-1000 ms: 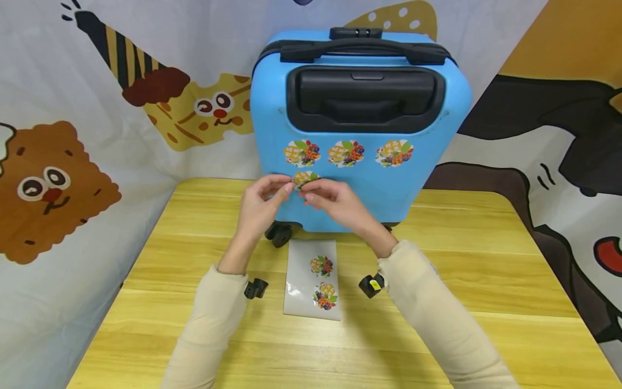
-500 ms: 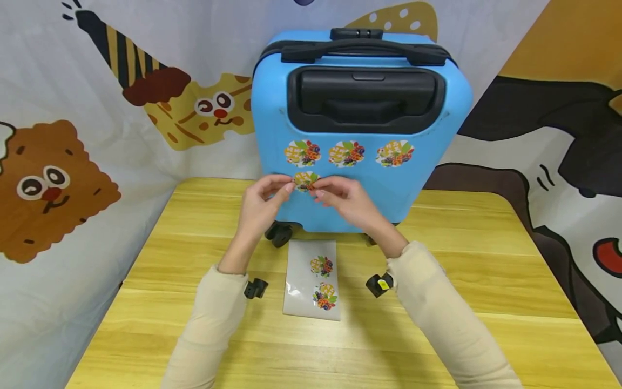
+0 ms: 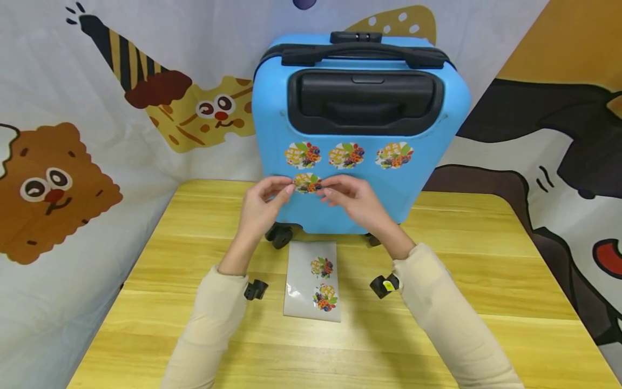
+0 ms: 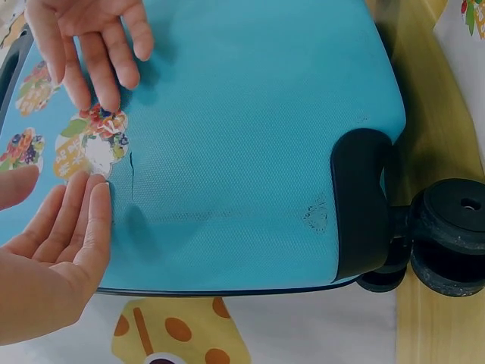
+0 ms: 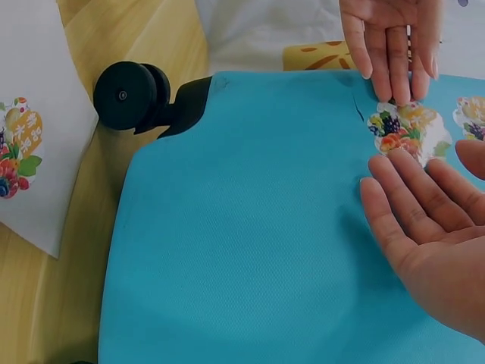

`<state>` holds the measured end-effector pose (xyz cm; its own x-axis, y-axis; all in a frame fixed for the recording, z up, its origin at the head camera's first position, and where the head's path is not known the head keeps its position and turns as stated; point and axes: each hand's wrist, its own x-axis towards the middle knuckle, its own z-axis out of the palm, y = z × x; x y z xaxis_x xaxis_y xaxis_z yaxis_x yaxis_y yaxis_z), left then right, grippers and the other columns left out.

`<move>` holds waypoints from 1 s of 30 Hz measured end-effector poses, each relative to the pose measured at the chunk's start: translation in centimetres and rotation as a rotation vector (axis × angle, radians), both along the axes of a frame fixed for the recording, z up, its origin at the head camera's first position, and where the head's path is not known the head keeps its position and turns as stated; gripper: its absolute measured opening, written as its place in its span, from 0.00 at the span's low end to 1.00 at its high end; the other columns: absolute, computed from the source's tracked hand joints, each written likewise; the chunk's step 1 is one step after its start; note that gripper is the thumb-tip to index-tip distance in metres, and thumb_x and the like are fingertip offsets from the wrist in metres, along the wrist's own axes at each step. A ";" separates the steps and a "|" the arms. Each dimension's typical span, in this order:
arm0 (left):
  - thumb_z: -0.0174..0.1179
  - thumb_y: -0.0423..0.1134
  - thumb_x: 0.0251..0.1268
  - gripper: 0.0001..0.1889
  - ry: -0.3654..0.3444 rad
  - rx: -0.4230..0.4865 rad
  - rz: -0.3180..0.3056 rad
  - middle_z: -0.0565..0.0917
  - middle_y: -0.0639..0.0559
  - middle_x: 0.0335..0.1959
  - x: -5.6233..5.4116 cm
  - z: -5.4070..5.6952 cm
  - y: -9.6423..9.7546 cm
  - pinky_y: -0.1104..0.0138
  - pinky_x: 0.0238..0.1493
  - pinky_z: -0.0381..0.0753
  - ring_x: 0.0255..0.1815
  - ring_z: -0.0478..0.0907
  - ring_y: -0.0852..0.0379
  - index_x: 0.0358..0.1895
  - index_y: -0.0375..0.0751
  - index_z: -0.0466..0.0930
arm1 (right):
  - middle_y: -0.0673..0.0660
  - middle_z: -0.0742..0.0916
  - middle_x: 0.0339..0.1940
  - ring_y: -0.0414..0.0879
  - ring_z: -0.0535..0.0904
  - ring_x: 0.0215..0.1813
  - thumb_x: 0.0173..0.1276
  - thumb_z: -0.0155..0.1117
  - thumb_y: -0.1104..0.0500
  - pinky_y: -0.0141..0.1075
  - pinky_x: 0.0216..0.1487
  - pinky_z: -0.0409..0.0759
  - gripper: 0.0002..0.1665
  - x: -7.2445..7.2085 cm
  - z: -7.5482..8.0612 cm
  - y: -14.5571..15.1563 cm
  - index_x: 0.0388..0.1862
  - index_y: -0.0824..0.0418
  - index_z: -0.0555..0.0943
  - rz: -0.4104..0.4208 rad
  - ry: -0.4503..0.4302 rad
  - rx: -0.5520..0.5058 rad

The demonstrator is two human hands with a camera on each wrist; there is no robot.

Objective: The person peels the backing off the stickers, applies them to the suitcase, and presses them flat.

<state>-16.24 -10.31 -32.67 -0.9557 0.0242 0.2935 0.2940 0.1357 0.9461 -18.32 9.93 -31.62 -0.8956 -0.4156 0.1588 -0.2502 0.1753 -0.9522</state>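
A round fruit sticker [image 3: 307, 183] lies on the front of a light blue suitcase [image 3: 389, 183], below the left end of a row of three similar stickers [image 3: 346, 155]. My left hand [image 3: 261, 208] has its fingertips at the sticker's left edge. On the opposite edge rest the fingertips of my right hand [image 3: 357, 205]. Both wrist views show fairly straight fingers, with each thumb held apart from the sticker [image 4: 92, 144]. Glare whitens part of the sticker [image 5: 409, 133] in these views.
A backing sheet [image 3: 298, 297] with two fruit stickers lies on the wooden table [image 3: 461, 324] before the suitcase. Black wheels [image 3: 279, 236] stick out at the suitcase's base. A cartoon-printed cloth [image 3: 209, 32] hangs behind.
My right hand has moved rightward across the sticker to its right edge, so more of the sticker shows flat. The left hand has stayed at the left edge.
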 end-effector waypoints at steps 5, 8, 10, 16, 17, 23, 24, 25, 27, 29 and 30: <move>0.57 0.33 0.62 0.12 -0.008 -0.008 -0.003 0.80 0.40 0.41 0.0 0.0 -0.1 0.68 0.40 0.78 0.41 0.77 0.50 0.46 0.30 0.78 | 0.65 0.83 0.45 0.56 0.80 0.45 0.69 0.53 0.62 0.49 0.48 0.76 0.15 0.2 0.0 0.6 0.52 0.68 0.75 -0.020 -0.011 -0.003; 0.57 0.34 0.62 0.12 -0.011 -0.017 -0.003 0.80 0.41 0.41 0.0 -0.1 -0.1 0.68 0.40 0.78 0.41 0.77 0.52 0.46 0.31 0.78 | 0.64 0.83 0.44 0.53 0.80 0.44 0.69 0.53 0.62 0.47 0.47 0.77 0.15 0.4 -0.1 0.8 0.52 0.67 0.75 -0.036 -0.009 0.010; 0.57 0.34 0.63 0.12 -0.014 -0.028 -0.002 0.80 0.41 0.42 0.1 -0.2 -0.2 0.68 0.41 0.78 0.41 0.77 0.52 0.47 0.31 0.77 | 0.63 0.83 0.44 0.52 0.81 0.43 0.69 0.53 0.62 0.47 0.46 0.77 0.15 0.4 -0.2 1.0 0.52 0.67 0.76 -0.047 -0.013 0.019; 0.57 0.34 0.62 0.13 -0.033 -0.042 -0.002 0.80 0.41 0.41 0.3 -0.5 -0.3 0.68 0.42 0.78 0.41 0.77 0.51 0.47 0.31 0.77 | 0.63 0.83 0.43 0.52 0.81 0.42 0.69 0.53 0.61 0.51 0.46 0.76 0.15 0.7 -0.6 1.5 0.49 0.69 0.77 -0.069 -0.035 0.050; 0.58 0.34 0.62 0.13 -0.038 -0.043 -0.002 0.80 0.41 0.41 0.3 -0.6 -0.4 0.67 0.42 0.78 0.41 0.77 0.52 0.47 0.31 0.77 | 0.63 0.83 0.43 0.52 0.81 0.42 0.69 0.53 0.61 0.51 0.46 0.76 0.14 0.8 -0.7 1.6 0.48 0.69 0.77 -0.071 -0.041 0.056; 0.57 0.35 0.63 0.13 -0.052 -0.081 -0.001 0.80 0.41 0.40 0.5 -1.7 -0.8 0.65 0.43 0.76 0.41 0.77 0.50 0.47 0.31 0.78 | 0.63 0.84 0.41 0.59 0.79 0.44 0.69 0.53 0.62 0.53 0.46 0.76 0.14 1.1 -2.0 2.2 0.48 0.69 0.77 -0.079 -0.098 0.073; 0.57 0.35 0.63 0.13 -0.055 -0.090 -0.006 0.80 0.41 0.40 0.6 -1.9 -0.9 0.64 0.43 0.76 0.41 0.77 0.50 0.47 0.31 0.78 | 0.63 0.84 0.41 0.60 0.79 0.44 0.69 0.53 0.62 0.52 0.45 0.76 0.14 1.1 -2.2 2.3 0.48 0.70 0.77 -0.077 -0.102 0.080; 0.57 0.35 0.63 0.13 -0.063 -0.101 -0.009 0.80 0.41 0.40 0.7 -2.2 -1.0 0.64 0.44 0.76 0.42 0.76 0.50 0.47 0.32 0.78 | 0.63 0.84 0.41 0.61 0.78 0.44 0.68 0.54 0.62 0.51 0.45 0.77 0.14 1.2 -2.5 2.4 0.48 0.70 0.77 -0.077 -0.110 0.086; 0.57 0.36 0.63 0.13 -0.093 -0.110 -0.027 0.80 0.41 0.41 0.9 -2.7 -1.2 0.61 0.45 0.76 0.42 0.76 0.47 0.48 0.32 0.77 | 0.64 0.83 0.41 0.63 0.77 0.45 0.68 0.54 0.63 0.49 0.44 0.77 0.14 1.4 -3.1 2.5 0.49 0.71 0.76 -0.072 -0.124 0.094; 0.56 0.37 0.64 0.14 -0.132 -0.116 -0.046 0.80 0.40 0.42 1.1 -3.3 -1.4 0.59 0.45 0.77 0.43 0.77 0.45 0.49 0.32 0.76 | 0.65 0.83 0.42 0.63 0.77 0.45 0.68 0.54 0.63 0.46 0.44 0.78 0.15 1.6 -3.7 2.7 0.49 0.71 0.76 -0.067 -0.148 0.100; 0.56 0.37 0.64 0.15 -0.156 -0.115 -0.054 0.79 0.40 0.42 1.2 -3.6 -1.5 0.58 0.45 0.77 0.44 0.76 0.44 0.50 0.32 0.76 | 0.66 0.83 0.43 0.62 0.78 0.45 0.68 0.54 0.63 0.44 0.43 0.79 0.15 1.7 -4.0 2.8 0.50 0.71 0.75 -0.063 -0.161 0.105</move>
<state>-15.07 -11.82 -36.27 -0.9858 0.1010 0.1343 0.1547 0.2336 0.9599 -16.64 12.69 -35.63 -0.9307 -0.3647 -0.0297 -0.0815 0.2858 -0.9548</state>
